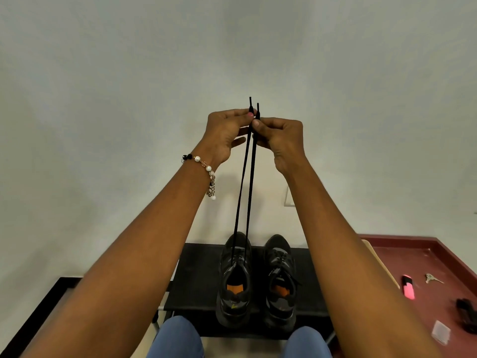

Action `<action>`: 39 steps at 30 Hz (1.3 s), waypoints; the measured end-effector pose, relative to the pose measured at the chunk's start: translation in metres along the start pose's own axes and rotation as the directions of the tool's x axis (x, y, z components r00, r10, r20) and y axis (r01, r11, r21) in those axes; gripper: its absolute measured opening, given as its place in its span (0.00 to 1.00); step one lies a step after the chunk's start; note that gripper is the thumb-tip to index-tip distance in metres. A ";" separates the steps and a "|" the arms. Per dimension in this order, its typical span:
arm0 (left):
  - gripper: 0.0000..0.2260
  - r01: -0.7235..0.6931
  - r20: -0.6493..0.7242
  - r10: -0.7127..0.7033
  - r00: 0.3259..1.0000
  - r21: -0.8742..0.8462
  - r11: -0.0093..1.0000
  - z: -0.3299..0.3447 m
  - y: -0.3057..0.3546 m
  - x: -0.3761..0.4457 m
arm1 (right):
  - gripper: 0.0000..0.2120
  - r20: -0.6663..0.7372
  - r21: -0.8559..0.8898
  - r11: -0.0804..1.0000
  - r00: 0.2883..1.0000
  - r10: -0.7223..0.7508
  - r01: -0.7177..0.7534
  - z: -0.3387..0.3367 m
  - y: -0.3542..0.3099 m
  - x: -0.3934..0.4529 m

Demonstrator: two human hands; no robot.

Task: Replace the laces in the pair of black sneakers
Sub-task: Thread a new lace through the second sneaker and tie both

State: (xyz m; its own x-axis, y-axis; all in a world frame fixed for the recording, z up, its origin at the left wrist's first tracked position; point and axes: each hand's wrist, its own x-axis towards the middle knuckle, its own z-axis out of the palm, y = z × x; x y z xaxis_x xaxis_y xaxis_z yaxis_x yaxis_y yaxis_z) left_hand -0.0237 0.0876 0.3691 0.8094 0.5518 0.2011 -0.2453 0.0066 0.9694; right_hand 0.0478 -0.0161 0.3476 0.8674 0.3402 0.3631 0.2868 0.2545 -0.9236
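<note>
At centre frame the left hand (pixel 227 133) pinches one end of the black lace (pixel 241 192) between thumb and forefinger, its tip standing just above the fingers. Touching it on the right, the right hand (pixel 280 140) pinches the other end the same way, with that tip a little lower. So each grip is clenched on a lace end and neither is released.

Below the two grips, both strands run taut and nearly parallel down to the lower centre of the frame. There they enter the eyelets of the left sneaker (pixel 234 280), which stands on the black worktop (pixel 196 280). Just to its right stands the right sneaker (pixel 280 280), which looks already laced.

The likeliest fault is uneven ends. The two tips do not sit level, so tying off now would leave one side short. Pulling harder to match them could lift or tip the left sneaker, since nothing holds it down. A slipped pinch would drop a strand, and it could slide back through the upper eyelets.

In the lower right of the frame, a pink highlighter (pixel 408 286) and keys (pixel 432 279) lie on a red surface (pixel 426 257), well apart from the shoes.
</note>
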 end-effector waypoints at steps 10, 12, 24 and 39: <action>0.06 0.000 -0.027 0.001 1.000 0.017 1.000 -0.004 0.003 0.004 | 0.08 -0.015 -0.062 0.998 1.000 -0.008 0.007 0.002 -0.001 0.002; 0.08 0.006 -0.030 -0.005 1.000 0.028 1.000 -0.004 0.003 0.004 | 0.09 0.010 -0.057 0.998 1.000 0.016 -0.016 0.003 -0.001 0.002; 0.02 0.117 0.001 -0.118 0.993 -0.112 0.987 0.000 0.011 -0.004 | 0.07 0.038 -0.012 0.996 0.995 0.089 -0.088 0.001 -0.011 0.001; 0.03 0.097 0.069 -0.098 0.993 0.018 0.995 -0.004 -0.008 0.000 | 0.05 -0.108 -0.026 0.995 0.990 0.089 -0.092 -0.007 -0.003 0.001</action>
State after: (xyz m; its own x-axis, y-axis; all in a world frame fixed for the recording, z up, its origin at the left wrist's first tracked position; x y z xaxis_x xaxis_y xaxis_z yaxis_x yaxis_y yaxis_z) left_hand -0.0240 0.0908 0.3611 0.8643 0.4898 0.1143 -0.1561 0.0452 0.9867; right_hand 0.0506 -0.0234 0.3500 0.9284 0.2615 0.2639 0.2160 0.1980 -0.9561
